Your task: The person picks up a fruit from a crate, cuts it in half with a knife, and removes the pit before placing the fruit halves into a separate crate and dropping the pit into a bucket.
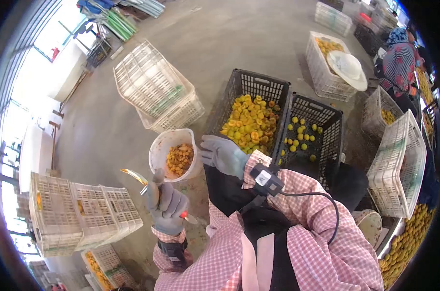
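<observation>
1. Reference: clock positions run from the bucket (157, 153), 12 at the top of view; it holds orange-brown pieces (180, 160).
2. Left hand (167, 203): at 6 o'clock, fingers wrapped around a tool (136, 177), shiny curved end exposed.
3. Right hand (224, 155): at 3 o'clock, just beside the bucket, fingers together; whether it grips anything cannot be told.
4. Surroundings: cut fruit (251, 121) fills part of the near black crate (249, 86) at 2 o'clock; the far black crate (327, 110) adjoins it at 3. White stacks stand at 11 (147, 77) and 8 (84, 213). A co-worker (399, 68) is at 2, well apart.
5. Counts: bucket, one; black crates, two; whole fruit (300, 131) in the far one, more than ten.
6. Obscured: the right sleeve (317, 208) blocks the black crates' lower ends. Whether the red part (184, 214) belongs to the tool is unclear. Layers at 8 are hard to count.
</observation>
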The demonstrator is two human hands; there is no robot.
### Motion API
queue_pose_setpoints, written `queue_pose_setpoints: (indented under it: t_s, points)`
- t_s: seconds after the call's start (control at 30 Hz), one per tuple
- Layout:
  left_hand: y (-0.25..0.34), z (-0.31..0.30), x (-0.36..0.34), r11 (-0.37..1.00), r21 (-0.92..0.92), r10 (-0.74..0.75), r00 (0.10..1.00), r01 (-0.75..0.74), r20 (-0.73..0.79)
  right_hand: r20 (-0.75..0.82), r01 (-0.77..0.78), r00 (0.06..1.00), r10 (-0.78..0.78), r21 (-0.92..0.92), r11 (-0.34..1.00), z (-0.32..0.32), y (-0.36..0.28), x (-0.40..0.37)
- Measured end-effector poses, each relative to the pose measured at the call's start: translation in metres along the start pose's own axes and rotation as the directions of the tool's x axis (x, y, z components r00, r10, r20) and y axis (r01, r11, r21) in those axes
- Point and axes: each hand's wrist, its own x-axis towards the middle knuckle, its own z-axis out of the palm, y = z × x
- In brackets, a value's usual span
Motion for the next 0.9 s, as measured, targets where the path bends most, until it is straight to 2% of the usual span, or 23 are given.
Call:
queue_pose_setpoints:
  t_s: [0.07, 0.13, 0.2, 0.23, 0.33, 0.37, 0.4, 0.43, 0.5, 0.53, 0.6, 0.63, 0.67, 0.7, 0.73, 0.8, 0.83, 0.9]
  points:
    - [-0.001, -0.007, 0.0, 1.0, -0.004, -0.014, 1.0, 0.014, 0.017, 0.009, 0.032, 0.999, -0.032, 0.06, 0.998, -0.016, -0.007, -0.003]
    - [-0.008, -0.013, 0.002, 1.0, -0.002, 0.004, 0.977, -0.004, -0.212, 0.196, 0.028, 0.98, -0.04, 0.065, 0.998, -0.049, -0.032, -0.026]
    - [-0.016, -0.03, 0.014, 0.996, -0.074, -0.069, 0.981, 0.056, -0.182, 0.019, 0.15, 0.989, -0.149, -0.02, 0.989, -0.083, -0.061, -0.055]
    - [-0.024, -0.038, 0.023, 0.987, -0.131, -0.114, 0.983, 0.096, -0.141, -0.049, 0.247, 0.968, -0.245, 0.037, 0.968, -0.111, -0.074, -0.069]
    - [-0.052, -0.05, 0.059, 0.97, -0.153, -0.216, 0.962, 0.192, -0.166, -0.301, 0.541, 0.82, -0.486, 0.132, 0.831, -0.231, -0.104, -0.115]
    - [-0.064, -0.049, 0.074, 0.966, -0.137, -0.247, 0.936, 0.219, -0.25, -0.537, 0.565, 0.733, -0.418, 0.138, 0.813, -0.266, -0.11, -0.132]
    - [-0.075, -0.049, 0.087, 0.956, -0.151, -0.283, 0.926, 0.252, -0.249, -0.737, 0.589, 0.601, -0.309, 0.146, 0.795, -0.296, -0.111, -0.148]
    - [-0.087, -0.051, 0.101, 0.947, -0.109, -0.321, 0.901, 0.302, -0.293, -0.758, 0.606, 0.578, -0.303, 0.15, 0.781, -0.322, -0.106, -0.158]
    - [-0.114, -0.061, 0.13, 0.918, -0.076, -0.39, 0.855, 0.389, -0.342, -0.884, 0.379, 0.447, -0.14, 0.045, 0.924, -0.371, -0.082, -0.176]
    - [-0.128, -0.066, 0.143, 0.906, -0.085, -0.416, 0.841, 0.414, -0.346, -0.894, 0.387, 0.431, -0.123, 0.06, 0.92, -0.398, -0.063, -0.181]
    - [-0.154, -0.081, 0.166, 0.879, -0.052, -0.46, 0.815, 0.474, -0.352, -0.606, 0.162, 0.78, -0.157, -0.048, 0.986, -0.455, -0.017, -0.178]
    - [-0.167, -0.09, 0.176, 0.863, -0.06, -0.487, 0.795, 0.502, -0.363, -0.541, -0.133, 0.766, -0.348, -0.662, 0.737, -0.487, 0.01, -0.156]
    - [-0.177, -0.096, 0.184, 0.849, -0.067, -0.508, 0.776, 0.524, -0.373, -0.376, -0.37, 0.816, -0.439, -0.923, 0.104, -0.506, 0.031, -0.135]
    - [-0.187, -0.102, 0.193, 0.825, -0.046, -0.529, 0.74, 0.563, -0.415, -0.555, -0.523, 0.796, -0.241, -0.832, 0.186, -0.475, 0.017, -0.119]
    - [-0.196, -0.109, 0.198, 0.8, -0.028, -0.543, 0.703, 0.599, -0.459, -0.689, -0.668, 0.725, -0.018, -0.71, 0.224, -0.428, -0.008, -0.103]
    - [-0.21, -0.124, 0.207, 0.779, -0.055, -0.581, 0.685, 0.625, -0.439, -0.62, -0.622, 0.783, 0.05, -0.779, 0.083, -0.405, -0.011, -0.079]
    - [-0.214, -0.127, 0.21, 0.771, -0.024, -0.575, 0.679, 0.637, -0.457, -0.62, -0.624, 0.782, 0.072, -0.776, 0.096, -0.413, 0.0, -0.068]
    - [-0.22, -0.127, 0.214, 0.743, 0.082, -0.53, 0.659, 0.665, -0.533, -0.522, -0.523, 0.852, 0.031, -0.85, 0.067, -0.43, 0.024, -0.049]
